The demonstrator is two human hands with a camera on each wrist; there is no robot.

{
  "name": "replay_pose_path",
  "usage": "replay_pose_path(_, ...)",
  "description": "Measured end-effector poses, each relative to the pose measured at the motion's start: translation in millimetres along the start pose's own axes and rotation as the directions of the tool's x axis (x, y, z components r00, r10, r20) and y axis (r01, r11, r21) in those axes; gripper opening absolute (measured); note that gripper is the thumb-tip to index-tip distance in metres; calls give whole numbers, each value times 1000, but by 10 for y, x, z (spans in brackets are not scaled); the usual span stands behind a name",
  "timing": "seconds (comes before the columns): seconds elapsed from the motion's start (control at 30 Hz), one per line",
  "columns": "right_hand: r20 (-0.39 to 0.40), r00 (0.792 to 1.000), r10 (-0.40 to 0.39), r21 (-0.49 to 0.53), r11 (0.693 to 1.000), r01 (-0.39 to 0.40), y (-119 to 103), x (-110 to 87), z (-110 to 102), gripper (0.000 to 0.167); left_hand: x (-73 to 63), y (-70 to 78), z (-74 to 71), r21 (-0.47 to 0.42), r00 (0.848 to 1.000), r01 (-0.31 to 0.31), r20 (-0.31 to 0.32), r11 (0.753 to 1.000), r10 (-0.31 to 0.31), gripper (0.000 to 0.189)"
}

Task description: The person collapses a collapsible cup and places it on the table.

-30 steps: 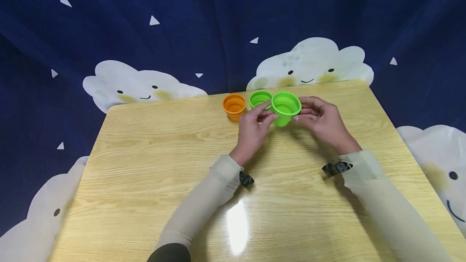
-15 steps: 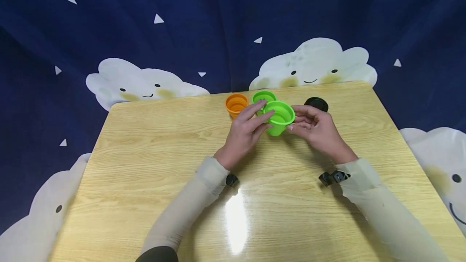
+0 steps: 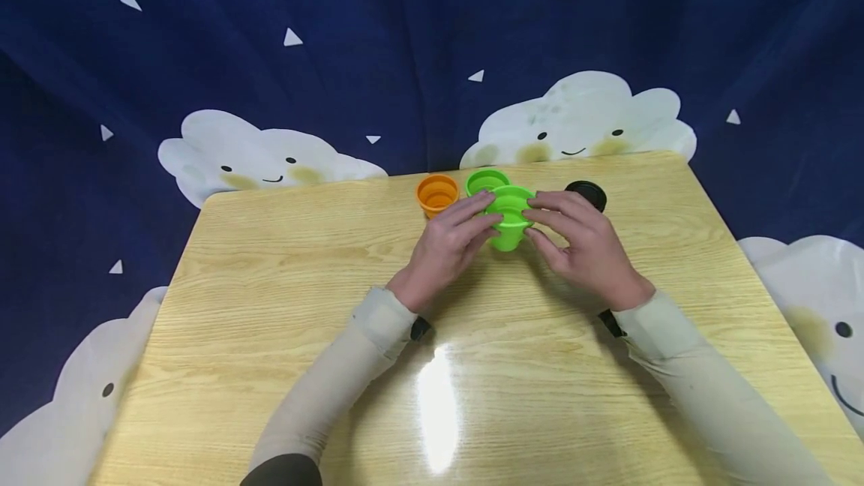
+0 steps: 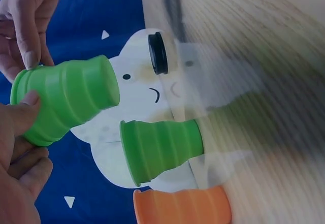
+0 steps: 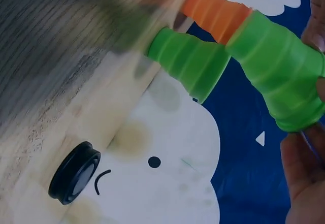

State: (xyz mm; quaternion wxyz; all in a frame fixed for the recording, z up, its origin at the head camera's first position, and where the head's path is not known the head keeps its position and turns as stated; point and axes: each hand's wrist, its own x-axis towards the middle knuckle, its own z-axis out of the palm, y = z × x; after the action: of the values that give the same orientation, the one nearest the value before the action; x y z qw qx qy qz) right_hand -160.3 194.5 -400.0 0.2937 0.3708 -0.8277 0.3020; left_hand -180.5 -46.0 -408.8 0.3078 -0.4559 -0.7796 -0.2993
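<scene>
A green ribbed collapsible cup (image 3: 508,235) is held between both hands, mouth up, off the table. My left hand (image 3: 439,250) grips its left side, thumb on the outer wall in the left wrist view and fingertips at the rim. From the right, my right hand (image 3: 590,250) pinches it, with fingers over the rim and thumb at the outside. Just behind stands a second green cup (image 3: 486,180), partly covered by the held one. To its left is an orange cup (image 3: 437,193), also upright.
Behind the right hand lies a round black piece (image 3: 587,193), low and lid-like, partly hidden in the head view. All rest on a light wooden table (image 3: 283,306). A dark blue curtain (image 3: 324,43) with clouds hangs along its back edge.
The held cup has moved left and slightly toward me. My right hand has shifted its fingers over the rim, and the black piece has come into view behind it.
</scene>
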Motion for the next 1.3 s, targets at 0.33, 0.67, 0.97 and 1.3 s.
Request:
replay_pose_path(0.33,24,995,-101,-62,993,102,-5,22,32,41,0,-6,-34,18,999,4,34,1000,-4,24)
replay_pose_path(0.67,50,989,-142,-125,981,147,-30,50,25,43,-9,-7,-45,50,999,-11,34,999,10,24)
replay_pose_path(0.97,53,985,-167,-162,971,174,-50,78,-4,30,8,4,-45,72,999,0,41,997,-3,23)
replay_pose_path(1.3,87,988,-125,-207,968,141,-112,126,-24,17,28,38,0,89,999,-2,53,996,-3,15)
